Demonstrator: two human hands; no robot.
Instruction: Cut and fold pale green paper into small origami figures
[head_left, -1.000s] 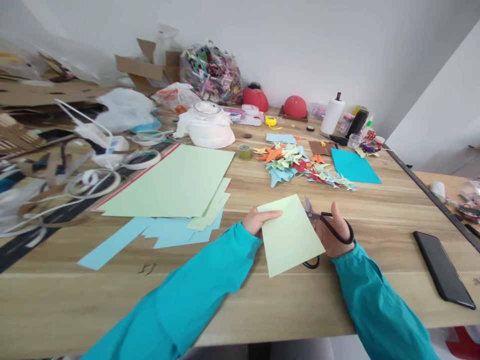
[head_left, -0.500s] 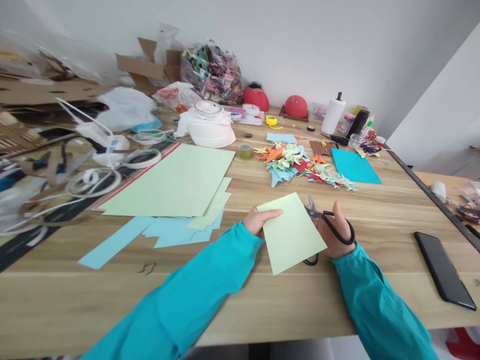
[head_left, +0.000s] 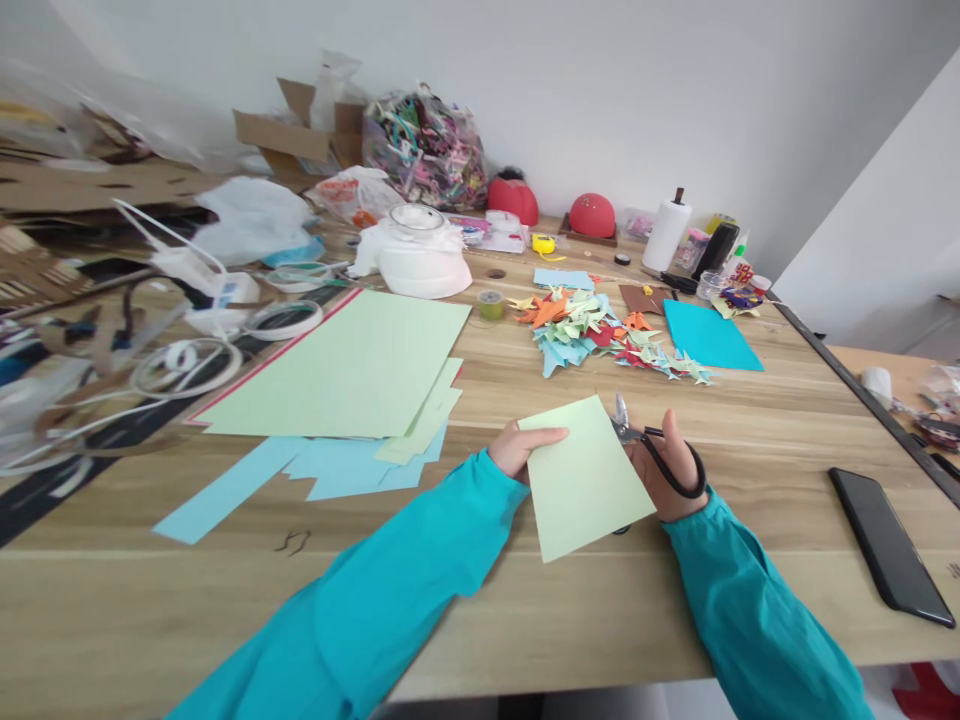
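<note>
My left hand [head_left: 516, 446] pinches the left edge of a small pale green sheet of paper [head_left: 585, 478], holding it just above the wooden table [head_left: 765, 440]. My right hand [head_left: 667, 475] is closed through the black handles of a pair of scissors [head_left: 637, 440]. The metal blades sit at the sheet's upper right edge, nearly closed. Both arms wear teal sleeves.
A large green sheet [head_left: 352, 365] over light blue paper strips [head_left: 300, 475] lies to the left. A pile of folded paper figures [head_left: 592, 330] and a teal sheet [head_left: 709, 335] lie beyond. A black phone [head_left: 889, 545] rests at right. Tape rolls, bags and boxes crowd the far left.
The scissor blades have closed somewhat at the sheet's right edge. The hands and sheet have barely shifted.
</note>
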